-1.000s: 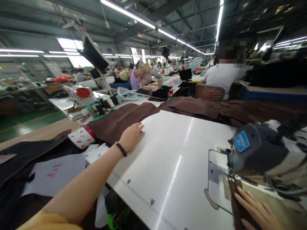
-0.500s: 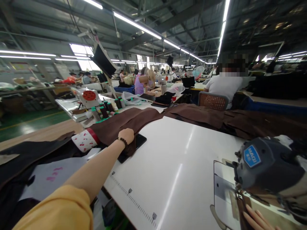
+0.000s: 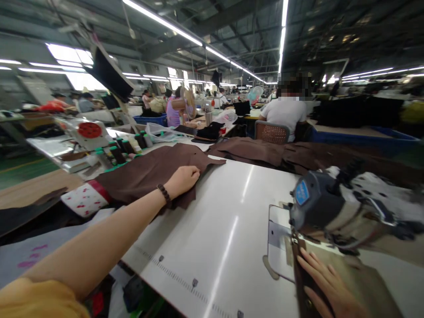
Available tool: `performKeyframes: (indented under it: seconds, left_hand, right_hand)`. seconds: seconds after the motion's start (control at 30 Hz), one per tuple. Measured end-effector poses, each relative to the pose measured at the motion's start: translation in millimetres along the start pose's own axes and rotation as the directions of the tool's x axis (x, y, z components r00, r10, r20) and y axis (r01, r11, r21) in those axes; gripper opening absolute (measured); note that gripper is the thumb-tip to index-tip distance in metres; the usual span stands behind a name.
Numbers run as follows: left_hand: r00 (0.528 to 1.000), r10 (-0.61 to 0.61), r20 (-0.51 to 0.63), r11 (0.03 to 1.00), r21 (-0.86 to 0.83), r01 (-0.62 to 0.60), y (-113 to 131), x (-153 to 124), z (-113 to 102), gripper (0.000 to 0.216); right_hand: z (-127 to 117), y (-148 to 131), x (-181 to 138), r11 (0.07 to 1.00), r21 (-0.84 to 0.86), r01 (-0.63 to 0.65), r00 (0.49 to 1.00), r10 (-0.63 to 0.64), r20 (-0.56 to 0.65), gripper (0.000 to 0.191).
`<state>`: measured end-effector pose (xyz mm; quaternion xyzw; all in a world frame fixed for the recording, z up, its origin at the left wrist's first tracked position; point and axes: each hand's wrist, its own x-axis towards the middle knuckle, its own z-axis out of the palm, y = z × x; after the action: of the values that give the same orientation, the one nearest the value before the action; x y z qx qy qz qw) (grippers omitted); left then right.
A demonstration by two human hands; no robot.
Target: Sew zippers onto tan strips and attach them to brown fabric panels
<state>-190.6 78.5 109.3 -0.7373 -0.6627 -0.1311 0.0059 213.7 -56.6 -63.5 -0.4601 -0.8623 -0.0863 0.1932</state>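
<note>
My left hand [image 3: 183, 181], with a dark bead bracelet at the wrist, is closed on a piece of brown fabric [image 3: 152, 170] near the left rear of the white table [image 3: 202, 229]. The fabric's edge hangs over the tabletop below the fingers. My right hand [image 3: 331, 282] lies with outstretched fingers on a brown and khaki fabric piece [image 3: 367, 282] at the sewing machine [image 3: 318, 203]. A dark brown strip of that piece runs along the metal plate [image 3: 280, 240]. The needle area is hidden behind the machine head.
More brown fabric [image 3: 251, 150] lies along the table's far edge. Thread spools [image 3: 117, 152] stand at the left, beside another machine [image 3: 88, 132]. A cherry-patterned cloth band [image 3: 84, 198] lies left of my arm. A co-worker in white [image 3: 285, 112] sits ahead on a chair [image 3: 271, 132].
My left hand has drawn the brown fabric up and to the right, and it now covers the phone seen before. The camera has turned right; my right hand stays at the machine.
</note>
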Motion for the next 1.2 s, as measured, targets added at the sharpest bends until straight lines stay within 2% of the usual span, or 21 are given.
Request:
performKeyframes:
  seconds: [0.07,0.13,0.2,0.27,0.4,0.5,0.6,0.73,0.8,0.93,1.03,1.2]
  left_hand:
    - [0.985,0.114,0.133,0.992,-0.063,-0.106,33.8,-16.5,26.9,0.028]
    - [0.944,0.226,0.24,0.971,-0.136,-0.198,59.6,-36.9,48.0,0.026]
    - [0.882,0.349,0.317,0.932,-0.217,-0.291,76.2,-56.5,62.1,0.025]
    - [0.796,0.478,0.372,0.873,-0.302,-0.384,85.2,-72.6,70.5,0.033]
    - [0.626,0.633,0.456,0.774,-0.401,-0.49,96.0,-94.3,76.6,0.062]
    - [0.539,0.696,0.474,0.717,-0.415,-0.56,103.9,-102.3,74.0,0.07]
    - [0.48,0.755,0.447,0.649,-0.403,-0.646,106.1,-105.0,67.3,0.073]
    - [0.341,0.806,0.484,0.556,-0.422,-0.716,101.7,-114.2,63.1,0.09]
    - [0.342,0.79,0.508,0.568,-0.399,-0.72,101.8,-123.2,65.8,0.097]
    - [0.44,0.755,0.486,0.621,-0.313,-0.719,109.7,-137.3,75.6,0.095]
    - [0.488,0.736,0.469,0.646,-0.272,-0.713,116.5,-139.5,80.0,0.097]
    - [0.483,0.719,0.5,0.661,-0.278,-0.697,121.5,-138.9,77.3,0.094]
  right_hand:
    - [-15.3,-11.8,5.9,0.995,0.025,-0.092,0.993,0.09,0.079,0.046]
    - [-26.4,-20.8,11.9,0.982,0.085,-0.17,0.973,0.154,0.172,0.045]
    - [-33.5,-25.5,16.3,0.964,0.132,-0.23,0.954,0.197,0.224,0.044]
    - [-38.3,-27.3,18.4,0.949,0.16,-0.272,0.939,0.226,0.258,0.044]
    - [-44.5,-28.3,19.4,0.934,0.184,-0.306,0.922,0.242,0.301,0.047]
    - [-46.1,-28.8,20.6,0.93,0.198,-0.31,0.92,0.241,0.308,0.048]
    - [-45.9,-29.2,21.6,0.926,0.211,-0.313,0.922,0.244,0.3,0.048]
    - [-46.1,-29.3,22.0,0.926,0.212,-0.312,0.923,0.243,0.299,0.048]
    - [-46.4,-29.0,21.9,0.927,0.209,-0.311,0.924,0.242,0.297,0.048]
    - [-45.7,-28.0,21.1,0.931,0.212,-0.298,0.932,0.236,0.276,0.047]
    - [-44.8,-27.5,20.0,0.932,0.214,-0.293,0.934,0.231,0.271,0.047]
    - [-44.5,-27.1,18.8,0.935,0.217,-0.28,0.938,0.218,0.271,0.047]
